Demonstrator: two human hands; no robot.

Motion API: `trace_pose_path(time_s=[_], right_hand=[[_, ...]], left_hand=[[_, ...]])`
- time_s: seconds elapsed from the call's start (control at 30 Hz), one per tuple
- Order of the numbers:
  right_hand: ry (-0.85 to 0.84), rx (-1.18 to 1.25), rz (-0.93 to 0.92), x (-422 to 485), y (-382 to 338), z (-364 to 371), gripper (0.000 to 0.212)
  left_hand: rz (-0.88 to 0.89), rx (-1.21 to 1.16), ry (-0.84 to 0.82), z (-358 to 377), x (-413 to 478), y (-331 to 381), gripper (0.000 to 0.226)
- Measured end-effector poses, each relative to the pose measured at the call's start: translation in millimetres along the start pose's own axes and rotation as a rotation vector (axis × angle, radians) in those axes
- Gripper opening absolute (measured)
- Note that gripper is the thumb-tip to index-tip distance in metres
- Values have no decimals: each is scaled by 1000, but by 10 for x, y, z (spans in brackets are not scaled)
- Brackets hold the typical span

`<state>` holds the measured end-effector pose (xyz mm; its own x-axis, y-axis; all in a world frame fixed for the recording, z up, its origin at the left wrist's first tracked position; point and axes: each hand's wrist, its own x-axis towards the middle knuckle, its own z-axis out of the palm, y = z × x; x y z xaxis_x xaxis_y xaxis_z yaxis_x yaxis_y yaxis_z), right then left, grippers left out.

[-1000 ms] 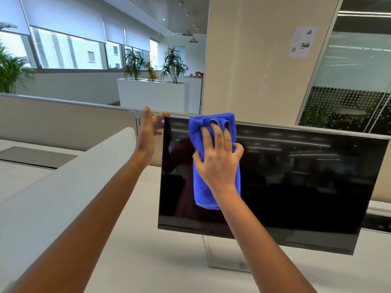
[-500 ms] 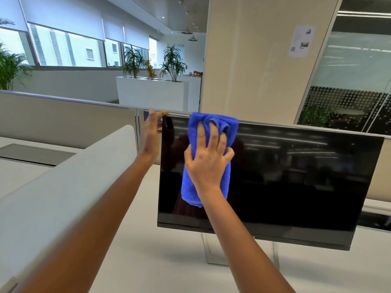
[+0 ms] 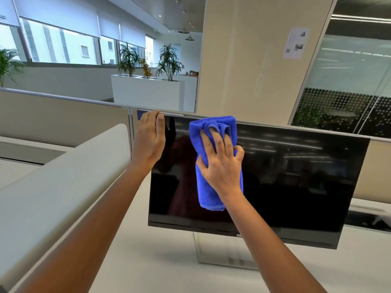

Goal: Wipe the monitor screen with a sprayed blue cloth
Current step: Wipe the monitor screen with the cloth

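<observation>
Monitor screen [image 3: 296, 176]: black, glossy, wide flat panel, unlit; carried on a silver plate stand [image 3: 213, 250] on the white desk top [image 3: 137, 261].
Blue cloth [image 3: 208, 193]: folded microfibre pad, flat against the monitor screen, left of its centre; runs from the top edge down to just above the bottom bezel.
Right hand [image 3: 222, 168]: on the cloth's middle, back toward camera; fingers spread wide and pressing the cloth to the glass, tips sunk in the upper folds, thumb at the cloth's left edge.
Left hand [image 3: 149, 140]: at the screen's upper left corner; thumb on the front, fingers curled behind the edge, gripping it.
Beige desk partition [image 3: 63, 121]: directly behind the monitor and out to its left.
Cream column [image 3: 243, 60]: behind the monitor, above its centre; white paper notice [image 3: 295, 43] stuck on it.
White planter box [image 3: 146, 92]: far behind the monitor's left corner, holding green plants.
</observation>
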<state>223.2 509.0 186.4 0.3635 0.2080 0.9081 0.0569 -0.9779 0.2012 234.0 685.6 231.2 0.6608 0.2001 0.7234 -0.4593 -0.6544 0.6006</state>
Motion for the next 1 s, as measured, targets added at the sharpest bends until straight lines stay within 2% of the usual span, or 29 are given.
trace_pose_path(time_s=[0.13, 0.27, 0.47, 0.7, 0.9, 1.0], right_hand=[[7, -40, 76, -128, 375, -45, 52], [34, -52, 181, -161, 378, -79, 52], [43, 66, 154, -97, 197, -21, 57], [74, 27, -12, -196, 704, 22, 53], [56, -22, 91, -340, 1363, -50, 52], [33, 2, 191, -421, 1701, -81, 52]], left_hand=[[50, 185, -2, 44, -29, 58, 46], [166, 326, -102, 157, -67, 271, 60], [325, 181, -289, 521, -141, 670, 68], [309, 121, -269, 851, -231, 952, 77], [264, 64, -212, 979, -241, 1026, 74], [253, -9, -241, 971, -231, 1013, 88]])
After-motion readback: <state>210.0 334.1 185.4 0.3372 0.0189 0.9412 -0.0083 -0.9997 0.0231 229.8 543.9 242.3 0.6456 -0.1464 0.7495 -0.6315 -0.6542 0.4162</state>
